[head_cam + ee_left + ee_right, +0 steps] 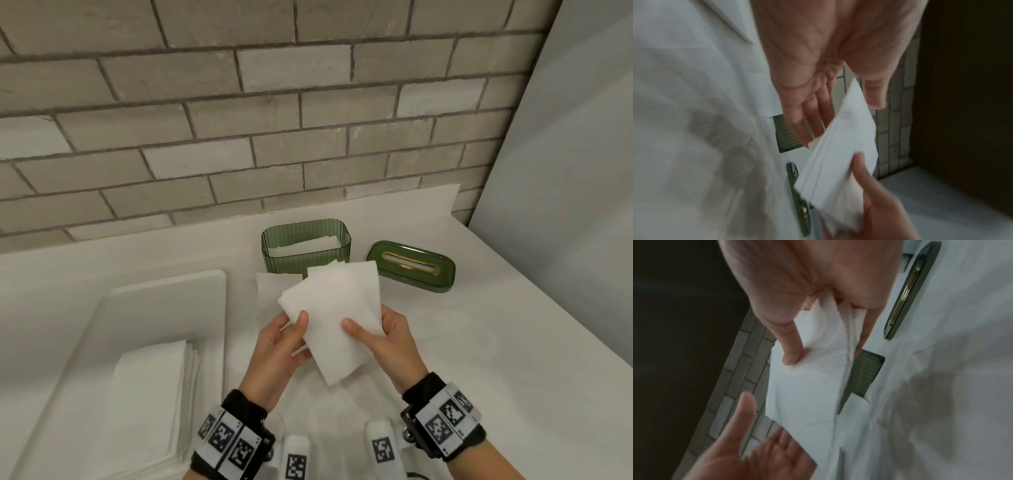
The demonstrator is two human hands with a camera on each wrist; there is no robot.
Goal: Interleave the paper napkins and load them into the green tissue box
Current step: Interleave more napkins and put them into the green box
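Observation:
Over the white counter [479, 342] I hold a fanned bundle of folded white napkins [339, 315] [844, 154] [807, 386]. My right hand [370, 332] [818, 337] pinches it, thumb on top and fingers underneath. My left hand [291, 329] [828, 105] lies at its left edge with straight fingers under the paper and the thumb lifted slightly off it. Just behind stands the open green tissue box [305, 255] [863, 374] with napkins inside. Its green lid [411, 267] [908, 292], with a gold-rimmed slot, lies to the right.
A white tray [171, 291] at the left holds a thick stack of napkins [150, 404]. One loose napkin [270, 284] lies flat in front of the box. A brick wall [274, 137] runs behind, and a grey panel [565, 171] closes the right side.

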